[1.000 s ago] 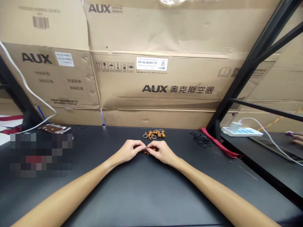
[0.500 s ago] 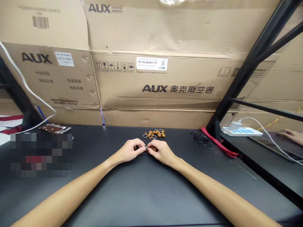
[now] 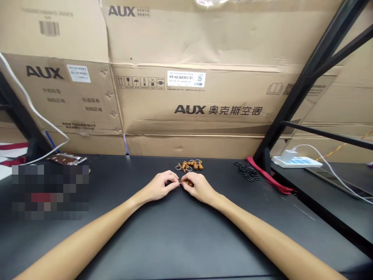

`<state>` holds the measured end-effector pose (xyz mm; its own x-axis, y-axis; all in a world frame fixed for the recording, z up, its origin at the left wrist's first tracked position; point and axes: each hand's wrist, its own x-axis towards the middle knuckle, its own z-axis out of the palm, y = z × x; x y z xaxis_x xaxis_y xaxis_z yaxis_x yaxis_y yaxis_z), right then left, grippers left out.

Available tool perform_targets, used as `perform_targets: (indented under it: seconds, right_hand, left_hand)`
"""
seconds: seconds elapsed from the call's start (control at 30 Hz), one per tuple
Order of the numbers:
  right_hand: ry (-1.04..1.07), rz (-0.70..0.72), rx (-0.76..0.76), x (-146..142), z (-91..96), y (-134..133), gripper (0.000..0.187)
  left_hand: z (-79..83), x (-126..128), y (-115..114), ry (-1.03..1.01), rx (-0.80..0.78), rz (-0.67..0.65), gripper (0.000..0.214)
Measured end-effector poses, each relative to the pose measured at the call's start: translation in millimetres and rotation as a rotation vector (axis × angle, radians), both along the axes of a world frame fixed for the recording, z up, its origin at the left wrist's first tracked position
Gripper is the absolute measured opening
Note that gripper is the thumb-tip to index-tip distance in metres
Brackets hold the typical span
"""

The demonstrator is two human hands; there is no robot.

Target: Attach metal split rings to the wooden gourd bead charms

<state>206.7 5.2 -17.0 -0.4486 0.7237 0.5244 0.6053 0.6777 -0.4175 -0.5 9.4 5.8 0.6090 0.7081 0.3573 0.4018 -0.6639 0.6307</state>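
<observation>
We find the left hand (image 3: 163, 186) and right hand (image 3: 200, 186) pinching one brown beaded trinket (image 3: 190, 183) between them, details partly hidden, apparently just above the black table (image 3: 175, 237), near the loose trinkets (image 3: 198, 167).

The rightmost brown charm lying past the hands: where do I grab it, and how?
Probably pinch the rightmost brown charm by its fat round end, coming from the right: that end is plump and outermost, with the other charms to its left.

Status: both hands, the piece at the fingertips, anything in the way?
Left hand and right hand pinching in close together. Small brown piece at the fingertips, partly hidden. Ringed brown pieces just beyond; nothing seen in the way.
</observation>
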Motion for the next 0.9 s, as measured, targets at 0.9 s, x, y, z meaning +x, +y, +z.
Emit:
perform_targets:
  seconds: [0.9]
  right_hand:
    - [-0.011,0.021,0.025,-2.1,2.7,-3.7,0.011]
  left_hand:
    - [1.1,2.5,-4.7,0.071,0.12,0.015,0.02]
